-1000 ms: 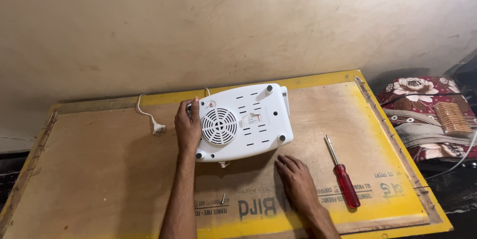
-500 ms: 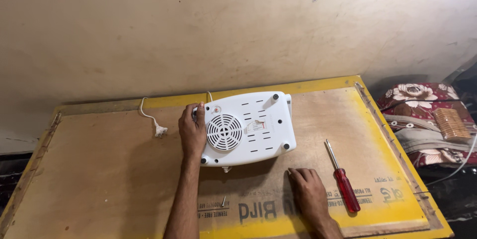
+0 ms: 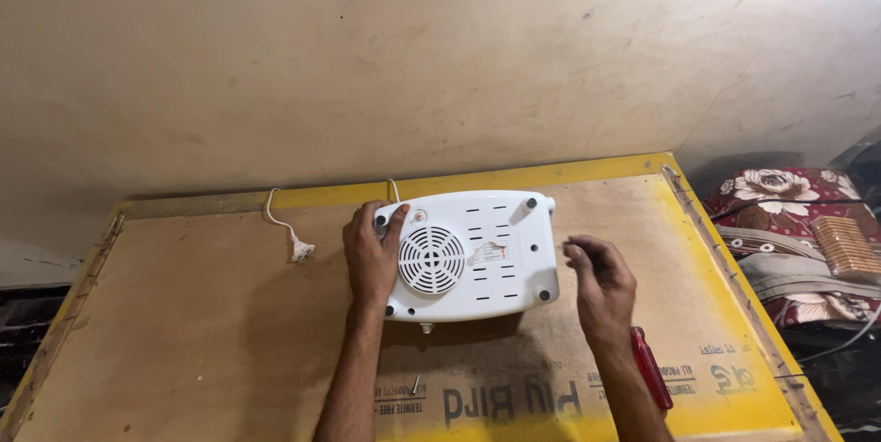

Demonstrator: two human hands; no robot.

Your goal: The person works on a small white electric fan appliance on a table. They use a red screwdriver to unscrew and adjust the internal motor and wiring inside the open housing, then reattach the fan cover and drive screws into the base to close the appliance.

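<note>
Red screwdriver (image 3: 650, 367) at lower right is partly hidden behind right hand (image 3: 601, 286), whose fingertips are pinched together; whether anything is held can't be told. White appliance (image 3: 473, 254), frame centre, upside down, is pressed flat at its left edge by left hand (image 3: 370, 254).

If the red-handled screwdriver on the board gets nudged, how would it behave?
The screwdriver has a rounded handle and lies flat on the plywood board, so it would probably roll. It looks rigid and light. The right hand partly hides it, so its shaft is unseen.
</note>
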